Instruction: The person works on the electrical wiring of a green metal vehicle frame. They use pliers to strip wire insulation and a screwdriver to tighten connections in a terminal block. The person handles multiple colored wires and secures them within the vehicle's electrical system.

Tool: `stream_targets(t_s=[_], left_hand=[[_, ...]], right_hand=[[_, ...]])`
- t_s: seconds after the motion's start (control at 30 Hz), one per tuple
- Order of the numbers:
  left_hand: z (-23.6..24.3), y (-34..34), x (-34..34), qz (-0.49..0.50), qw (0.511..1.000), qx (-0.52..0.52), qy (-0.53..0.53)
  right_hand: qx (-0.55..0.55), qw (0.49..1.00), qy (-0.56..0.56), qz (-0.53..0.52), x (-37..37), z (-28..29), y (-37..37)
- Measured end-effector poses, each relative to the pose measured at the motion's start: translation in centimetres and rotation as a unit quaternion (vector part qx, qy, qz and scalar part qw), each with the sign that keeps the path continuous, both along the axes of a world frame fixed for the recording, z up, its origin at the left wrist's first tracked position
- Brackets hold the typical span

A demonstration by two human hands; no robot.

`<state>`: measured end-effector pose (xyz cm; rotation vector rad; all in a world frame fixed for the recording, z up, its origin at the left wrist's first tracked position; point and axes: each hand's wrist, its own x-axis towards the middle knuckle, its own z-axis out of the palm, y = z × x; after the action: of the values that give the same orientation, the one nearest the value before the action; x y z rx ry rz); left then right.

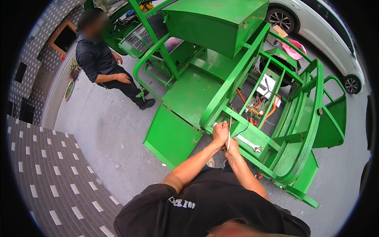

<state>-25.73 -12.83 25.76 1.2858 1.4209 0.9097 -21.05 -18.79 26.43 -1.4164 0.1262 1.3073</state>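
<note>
In front of my body, both my hands work close together over the near edge of the green metal vehicle frame (221, 114). My left hand (220, 132) is closed, and a small red bit shows beside its fingertips; what it grips is hidden. Just to its right and nearer to me, my right hand (233, 147) is closed around a long thin metal tool (229, 134) that points away from me. The tool's exact kind is unclear. Right of my hands, an adjustable wrench (249, 143) lies on a green ledge. A black cable (246, 127) loops beside my hands.
Coloured wires (256, 108) and a silver box (266, 86) sit in the open frame bay. A green box (213, 27) rises behind. A person in dark clothes (98, 63) stands at the left. A white car (316, 31) is parked far right, near pink cloth (294, 49).
</note>
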Motion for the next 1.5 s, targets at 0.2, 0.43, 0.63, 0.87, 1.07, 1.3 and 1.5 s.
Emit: stream_targets(t_s=[0.2, 0.43, 0.63, 0.87, 1.07, 1.3, 1.5], left_hand=[[1.0, -4.6, 0.0, -0.005, 0.968, 0.246, 0.057], [5.2, 0.8, -8.3, -0.116, 0.96, -0.137, -0.216], [11.5, -3.1, -11.2, -0.221, 0.811, -0.312, -0.442], [11.9, -6.2, -8.8, -0.213, 0.881, -0.211, -0.366], [12.8, -6.3, -8.2, -0.206, 0.926, -0.066, -0.309], [14.9, -6.8, -8.8, -0.201, 0.875, -0.199, -0.393], [17.4, -6.9, -7.8, -0.179, 0.813, -0.264, -0.487]], right_hand=[[0.09, 0.985, -0.033, -0.142, 6.1, 2.9, 4.9], [0.091, 0.994, 0.036, 0.046, 4.9, 3.0, -1.8], [-0.021, 0.899, -0.191, 0.393, 6.4, 2.6, -11.3], [0.053, 0.899, -0.144, 0.41, 5.6, 5.2, -10.7], [0.048, 0.934, 0.017, 0.354, 2.4, 8.2, -8.5], [0.114, 0.935, -0.136, 0.307, 0.2, 9.5, -11.2], [0.295, 0.936, -0.038, 0.188, -0.2, 11.7, -11.7]])
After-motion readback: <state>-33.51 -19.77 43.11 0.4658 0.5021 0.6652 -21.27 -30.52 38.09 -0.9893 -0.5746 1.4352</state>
